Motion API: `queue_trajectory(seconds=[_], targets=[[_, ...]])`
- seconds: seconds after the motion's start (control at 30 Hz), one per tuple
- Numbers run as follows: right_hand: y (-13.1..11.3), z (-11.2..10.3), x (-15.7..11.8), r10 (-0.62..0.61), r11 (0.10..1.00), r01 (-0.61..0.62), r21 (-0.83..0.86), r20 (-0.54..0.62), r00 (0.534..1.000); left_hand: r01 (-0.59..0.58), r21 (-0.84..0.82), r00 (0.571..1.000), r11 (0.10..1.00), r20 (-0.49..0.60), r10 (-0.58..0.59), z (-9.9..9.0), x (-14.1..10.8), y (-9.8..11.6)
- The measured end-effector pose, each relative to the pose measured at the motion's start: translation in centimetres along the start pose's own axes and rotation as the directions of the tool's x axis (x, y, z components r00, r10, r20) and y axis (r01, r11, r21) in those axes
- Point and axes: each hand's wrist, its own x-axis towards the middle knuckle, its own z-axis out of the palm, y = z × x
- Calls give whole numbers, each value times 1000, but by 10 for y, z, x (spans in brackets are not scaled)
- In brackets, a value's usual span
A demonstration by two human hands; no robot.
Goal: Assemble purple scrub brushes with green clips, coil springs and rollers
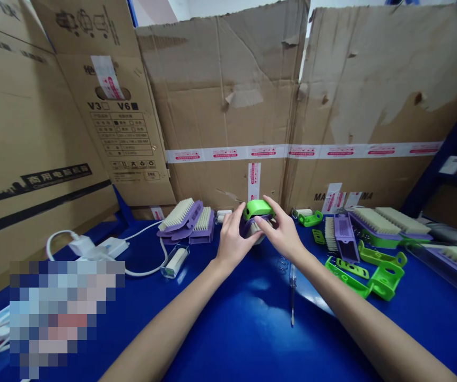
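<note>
Both hands meet near the middle of the blue table, around one green and purple brush piece. My left hand grips its left side, fingers curved up to the green top. From the right, my right hand holds it with the index finger at the green top and the thumb across the front. Part of the purple body and a pale underside show between the hands; the rest is hidden by the fingers. A thin metal tool lies on the table below my right hand, close to a small coiled spring.
Purple brushes and a clear case with a white roller lie at the left, near white cables and a plug. Green parts, a purple frame and more brushes lie right. Cardboard stands behind.
</note>
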Motion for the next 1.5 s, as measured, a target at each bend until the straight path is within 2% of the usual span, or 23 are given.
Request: queue_trajectory(seconds=[0.07,0.17,0.33,0.43,0.57,0.73,0.83,0.9,0.97,1.03,1.1,1.23,1.4,1.5], targets=[[-6,6,0,76,995,-80,-54,-76,994,45,-8,999,999,-4,-45,3,-3,1],[-11,10,0,121,986,-135,-97,-131,984,66,-13,998,998,-9,-67,5,-5,0],[-10,10,-2,100,983,-126,-135,-180,979,37,-26,999,999,3,-37,7,-5,1],[-7,12,-4,26,982,-61,-178,-193,981,38,-33,999,999,2,-38,8,-5,3],[-4,15,-5,-101,965,60,-256,-148,984,66,-54,998,996,7,-66,8,-4,7],[3,10,-4,-49,991,43,-125,-44,998,15,-80,1000,997,29,-12,2,2,4],[10,7,-4,17,998,-21,67,63,998,111,-192,993,975,49,-103,-3,6,-8],[14,6,-4,17,979,-47,197,149,989,197,-308,980,931,63,-187,-6,8,-17],[17,6,-4,21,961,-77,266,207,978,265,-416,964,870,99,-246,-8,10,-27],[20,6,-4,41,955,-104,278,223,974,301,-454,954,839,140,-266,-11,11,-33],[20,7,-5,39,958,-99,268,220,975,288,-404,957,869,158,-243,-13,12,-36],[15,7,-7,-37,978,-8,208,212,976,203,-214,973,955,152,-173,-19,15,-31],[6,7,-6,-158,987,162,8,263,952,157,-114,964,981,234,-127,-23,21,-24],[6,5,-4,-163,981,184,-55,270,949,141,-92,952,986,285,-110,-21,21,-25]])
